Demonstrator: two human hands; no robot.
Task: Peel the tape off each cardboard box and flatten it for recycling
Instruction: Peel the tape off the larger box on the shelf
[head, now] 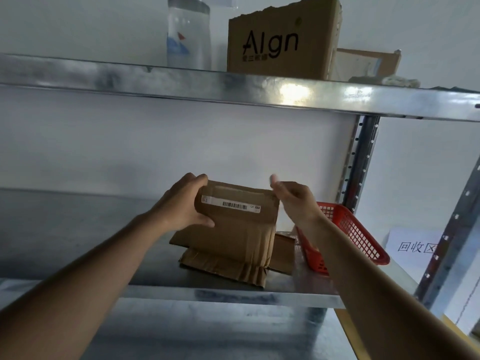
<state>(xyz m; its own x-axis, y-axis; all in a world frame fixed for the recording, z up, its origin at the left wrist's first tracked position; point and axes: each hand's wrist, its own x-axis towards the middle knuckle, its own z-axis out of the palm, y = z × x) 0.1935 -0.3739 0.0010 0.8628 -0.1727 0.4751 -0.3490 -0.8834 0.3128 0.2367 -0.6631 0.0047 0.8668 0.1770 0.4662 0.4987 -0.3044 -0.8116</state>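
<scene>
A small brown cardboard box (233, 224) with a white barcode label stands on the middle metal shelf (233, 292), on top of flattened cardboard (223, 266). My left hand (181, 201) grips the box's upper left corner, thumb on the front face. My right hand (293, 198) is at the box's upper right corner with fingers curled; it seems to pinch something small and pale, blurred, above the corner. Whether that is tape I cannot tell.
A red plastic basket (348, 235) stands to the right of the box. On the upper shelf (181, 81) are a large cardboard box (280, 40), a clear water bottle (188, 32) and another carton. A white sign (415, 245) hangs at the right.
</scene>
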